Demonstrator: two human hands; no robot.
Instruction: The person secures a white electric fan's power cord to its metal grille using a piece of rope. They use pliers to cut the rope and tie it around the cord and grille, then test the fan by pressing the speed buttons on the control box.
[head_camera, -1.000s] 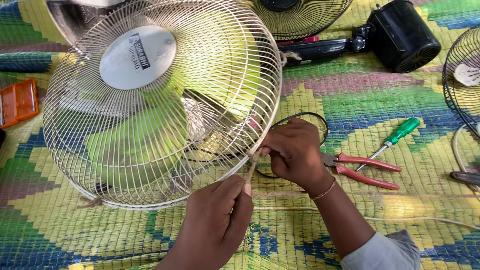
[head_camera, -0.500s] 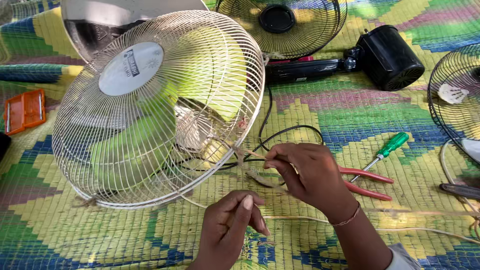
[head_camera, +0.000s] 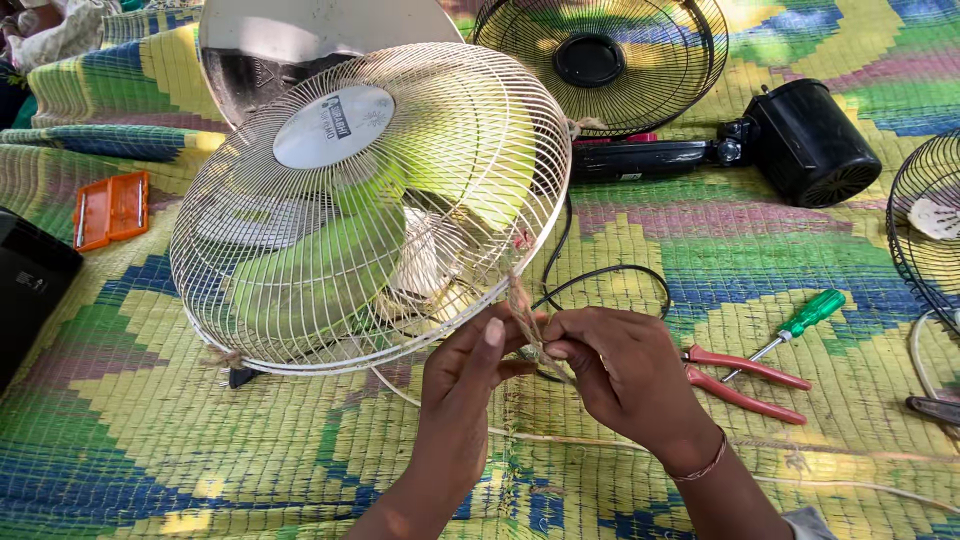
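the woven mat (head_camera: 820, 300) takes up the whole floor here, green, yellow and blue, and everything else is placed around the big white fan cage (head_camera: 370, 210) with its lime-green blades, tilted up in the middle of it. behind that fan sits a dark fan guard (head_camera: 600, 60), and off to the fan's right a black motor housing (head_camera: 805, 140). left of the fan there's a small orange box (head_camera: 110, 208). right of the fan and a bit nearer the person lie red-handled pliers (head_camera: 745, 378) and a green-handled screwdriver (head_camera: 800, 322), both untouched. the step in hand looks like tying off the cage rim: a strand of brown twine (head_camera: 522, 312) runs down from the fan's lower right rim into both hands. the left hand (head_camera: 470, 375) pinches it between thumb and fingers, index finger raised, while the right hand (head_camera: 625, 375) pinches the lower end with its fingers curled together. the next move probably calls for keeping that strand taut while the ends get crossed, so the knot seats tight against the rim.
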